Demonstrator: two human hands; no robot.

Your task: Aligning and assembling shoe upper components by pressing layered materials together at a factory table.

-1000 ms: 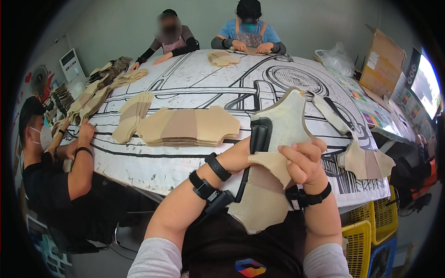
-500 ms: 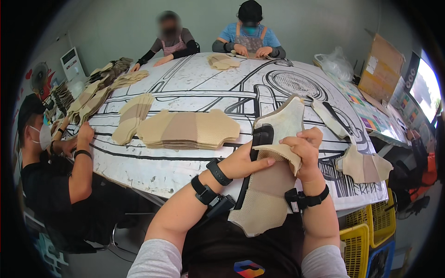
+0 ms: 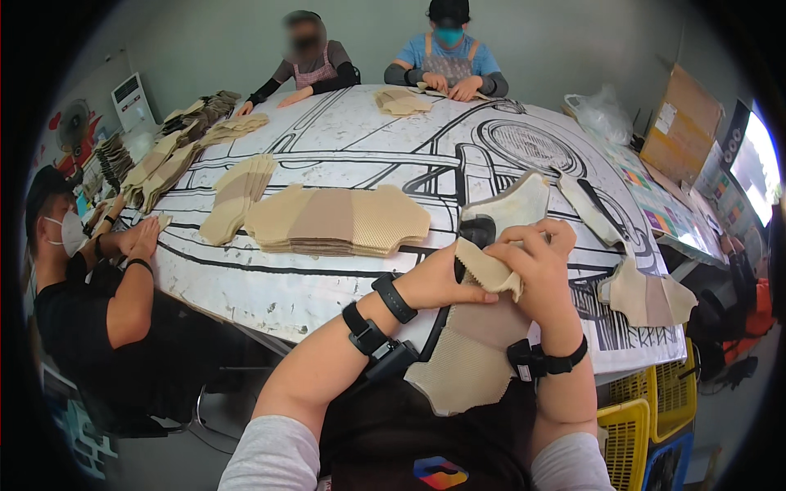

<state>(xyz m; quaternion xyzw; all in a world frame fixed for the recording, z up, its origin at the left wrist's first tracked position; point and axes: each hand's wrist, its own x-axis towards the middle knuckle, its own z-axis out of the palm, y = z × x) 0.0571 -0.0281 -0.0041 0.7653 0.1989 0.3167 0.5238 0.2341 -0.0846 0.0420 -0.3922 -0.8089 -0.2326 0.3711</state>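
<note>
Between my hands is a beige textured fabric panel (image 3: 471,360) with a brown middle band, its lower end hanging in front of my dark apron. The panel's upper end is curled over in a flap. My left hand (image 3: 446,282) grips its left edge, thumb lying across the front below the flap. My right hand (image 3: 536,266) is closed on the flap's right side, fingers bent over it. Behind the flap, a pale, dark-edged piece (image 3: 520,200) reaches up over the table; how it joins the panel is hidden. Black straps circle both wrists.
A neat stack of similar panels (image 3: 319,221) and a smaller fanned stack (image 3: 237,200) lie left of centre. To the right are a pale strip (image 3: 588,209) and another panel (image 3: 647,295). Co-workers sit around the printed table (image 3: 327,282). Yellow crates (image 3: 626,430) stand below right.
My right hand has shifted its grip from the flap's outer corner onto its front, fingers bending further over it. The flap curls lower. My left hand keeps its hold; the view has shifted slightly.
</note>
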